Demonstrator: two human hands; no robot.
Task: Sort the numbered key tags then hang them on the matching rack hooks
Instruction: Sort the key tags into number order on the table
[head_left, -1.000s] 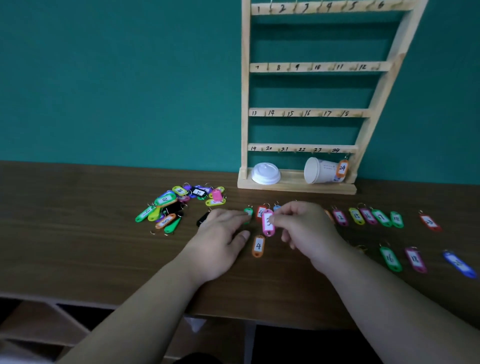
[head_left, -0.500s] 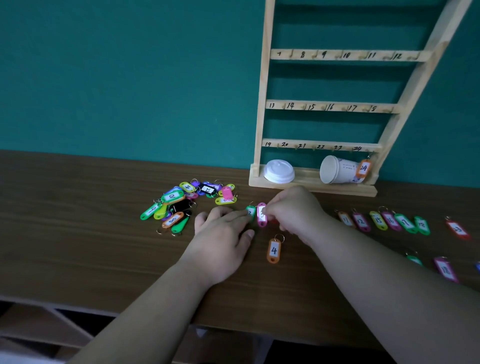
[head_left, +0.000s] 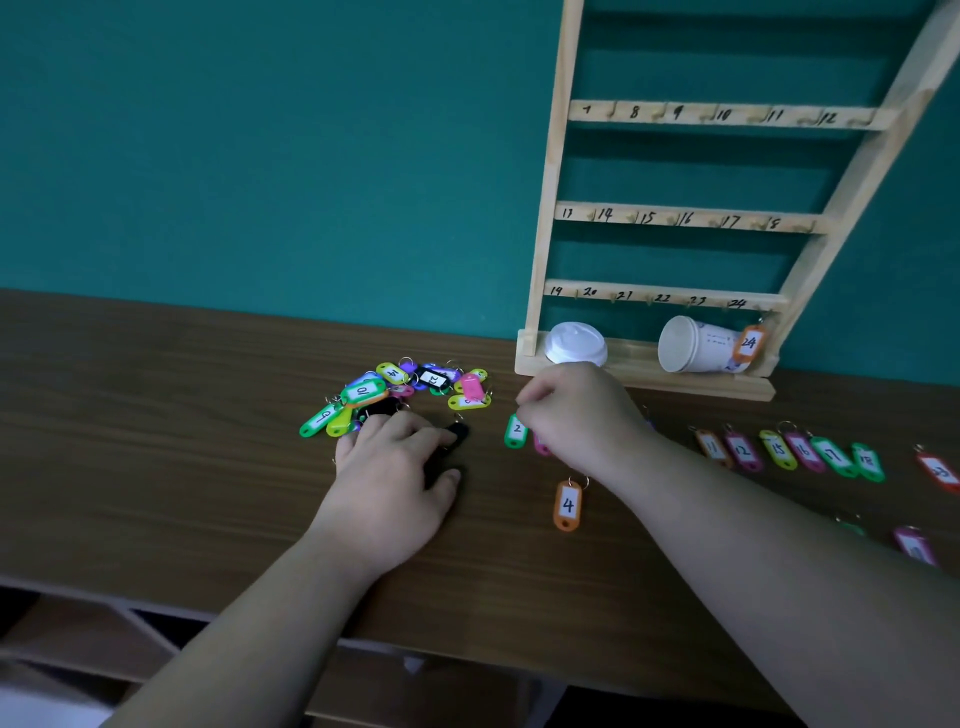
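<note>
Dark brown wooden table (head_left: 156, 415) against a far teal wall (head_left: 260, 156); left hand (head_left: 395, 467) rests flat, right hand (head_left: 576, 415) curled, grip unclear.

Both my forearms are bare, running from the lower edge of the frame to my bare left hand (head_left: 385, 480) and right hand (head_left: 577, 415) at centre.

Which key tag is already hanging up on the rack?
The orange tag marked 24. It hangs from the bottom-right hook of the wooden rack, beside the tipped paper cup; every other tag lies on the table.
</note>
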